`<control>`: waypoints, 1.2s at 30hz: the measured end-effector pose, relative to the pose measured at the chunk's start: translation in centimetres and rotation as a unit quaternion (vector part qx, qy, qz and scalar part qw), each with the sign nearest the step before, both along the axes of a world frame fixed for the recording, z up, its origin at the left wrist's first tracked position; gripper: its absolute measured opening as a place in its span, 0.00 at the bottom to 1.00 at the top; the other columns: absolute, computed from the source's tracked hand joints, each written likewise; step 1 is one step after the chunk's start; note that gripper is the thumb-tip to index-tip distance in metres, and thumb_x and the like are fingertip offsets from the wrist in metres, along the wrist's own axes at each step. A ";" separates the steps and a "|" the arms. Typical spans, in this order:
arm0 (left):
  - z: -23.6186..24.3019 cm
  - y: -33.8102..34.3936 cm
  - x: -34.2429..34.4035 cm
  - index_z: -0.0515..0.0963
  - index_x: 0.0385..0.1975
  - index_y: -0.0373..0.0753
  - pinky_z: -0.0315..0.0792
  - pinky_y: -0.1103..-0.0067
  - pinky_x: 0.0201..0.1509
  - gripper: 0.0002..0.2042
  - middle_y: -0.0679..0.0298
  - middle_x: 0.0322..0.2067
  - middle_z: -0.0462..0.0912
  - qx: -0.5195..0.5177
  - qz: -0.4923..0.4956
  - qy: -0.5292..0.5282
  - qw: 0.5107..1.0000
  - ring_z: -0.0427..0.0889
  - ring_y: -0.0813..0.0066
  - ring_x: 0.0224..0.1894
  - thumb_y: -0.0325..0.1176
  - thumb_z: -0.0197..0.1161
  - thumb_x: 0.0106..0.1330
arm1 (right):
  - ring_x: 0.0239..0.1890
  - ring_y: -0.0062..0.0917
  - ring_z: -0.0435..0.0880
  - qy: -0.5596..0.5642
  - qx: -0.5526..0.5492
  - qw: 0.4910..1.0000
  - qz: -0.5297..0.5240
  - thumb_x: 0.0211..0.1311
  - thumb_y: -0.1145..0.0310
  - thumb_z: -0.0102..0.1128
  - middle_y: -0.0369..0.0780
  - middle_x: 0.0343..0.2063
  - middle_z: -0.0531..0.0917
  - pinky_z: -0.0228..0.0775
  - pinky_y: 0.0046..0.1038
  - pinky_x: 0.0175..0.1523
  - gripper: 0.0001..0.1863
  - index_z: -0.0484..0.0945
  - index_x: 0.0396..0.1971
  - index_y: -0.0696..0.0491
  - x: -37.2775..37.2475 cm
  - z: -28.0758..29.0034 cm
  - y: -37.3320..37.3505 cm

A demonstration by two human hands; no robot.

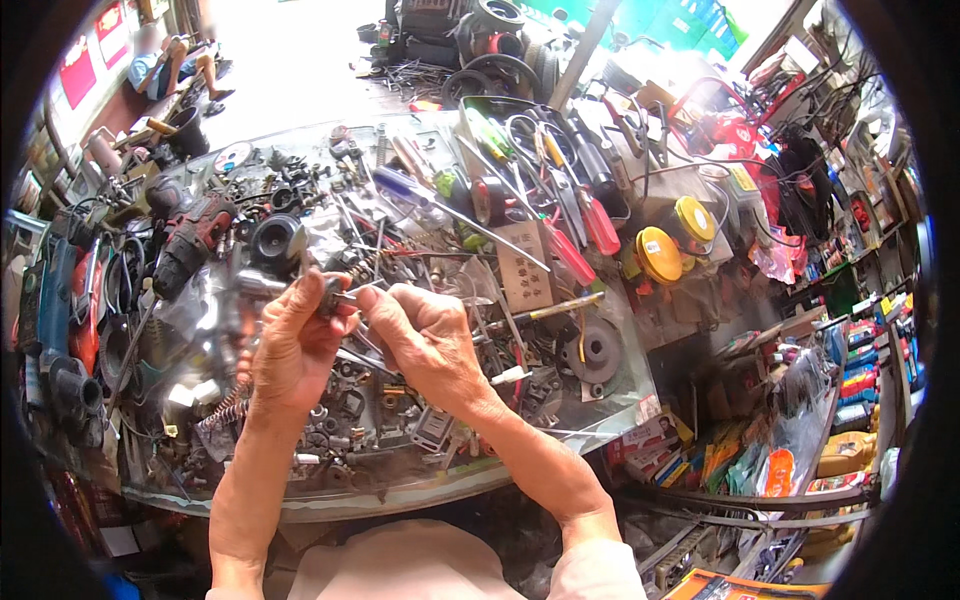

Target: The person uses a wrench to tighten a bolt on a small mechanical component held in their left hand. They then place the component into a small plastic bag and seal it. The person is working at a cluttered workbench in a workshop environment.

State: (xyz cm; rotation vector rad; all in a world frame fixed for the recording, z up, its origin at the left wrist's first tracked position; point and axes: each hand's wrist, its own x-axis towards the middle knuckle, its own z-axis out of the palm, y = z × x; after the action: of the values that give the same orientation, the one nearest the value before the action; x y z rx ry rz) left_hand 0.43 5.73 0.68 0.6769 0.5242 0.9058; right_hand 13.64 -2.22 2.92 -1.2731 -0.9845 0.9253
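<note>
My left hand grips a small dark metal part, held up over the cluttered bench. My right hand pinches a thin metal piece against that part, thumb and fingertips close to my left fingers. The exact shape of both small pieces is hard to make out. Around my hands lie many loose bolts, springs and fittings. A black round part sits just beyond my left hand, and a long screwdriver with a blue handle lies farther back.
A red-and-black drill lies at left. Red-handled tools fill a tray at back, beside yellow round tins. A grinding disc lies near the right corner. Packed shelves line the right; a seated person is far back left.
</note>
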 end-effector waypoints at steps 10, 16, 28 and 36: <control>0.3 0.0 -0.1 0.80 0.35 0.31 0.75 0.84 0.32 0.11 0.62 0.27 0.83 -0.019 -0.025 -0.004 0.999 0.79 0.80 0.24 0.35 0.62 0.64 | 0.09 0.09 0.65 0.053 -0.045 0.997 -0.027 0.64 0.57 0.57 0.30 0.11 0.72 0.51 0.15 0.12 0.19 0.76 0.19 0.55 -0.4 0.5 -0.3; -0.3 0.2 -0.4 0.79 0.35 0.30 0.74 0.82 0.34 0.14 0.61 0.28 0.83 -0.045 -0.039 -0.049 0.997 0.80 0.76 0.26 0.38 0.63 0.63 | 0.09 0.11 0.66 0.047 -0.057 0.997 -0.034 0.65 0.56 0.55 0.32 0.10 0.72 0.51 0.16 0.14 0.19 0.75 0.20 0.56 -1.0 1.3 -0.2; -0.4 0.1 -0.4 0.79 0.37 0.30 0.75 0.83 0.35 0.13 0.62 0.29 0.83 -0.055 -0.051 -0.051 0.996 0.81 0.77 0.28 0.37 0.62 0.63 | 0.10 0.09 0.64 0.053 -0.061 0.996 -0.037 0.65 0.55 0.56 0.29 0.09 0.69 0.49 0.15 0.14 0.22 0.74 0.16 0.55 -0.4 0.9 -0.3; -0.5 0.1 -0.3 0.80 0.37 0.30 0.75 0.84 0.34 0.13 0.61 0.29 0.83 -0.054 -0.049 -0.054 0.996 0.81 0.77 0.28 0.37 0.63 0.63 | 0.12 0.08 0.63 0.011 -0.033 0.998 -0.056 0.64 0.57 0.58 0.28 0.10 0.69 0.51 0.16 0.16 0.21 0.74 0.16 0.57 -0.7 0.8 -0.4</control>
State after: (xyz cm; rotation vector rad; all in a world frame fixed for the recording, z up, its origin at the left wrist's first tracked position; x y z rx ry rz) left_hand 0.14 5.84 0.21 0.5482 0.4373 0.8118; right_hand 12.94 -2.63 3.68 -1.3577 -0.8614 0.8893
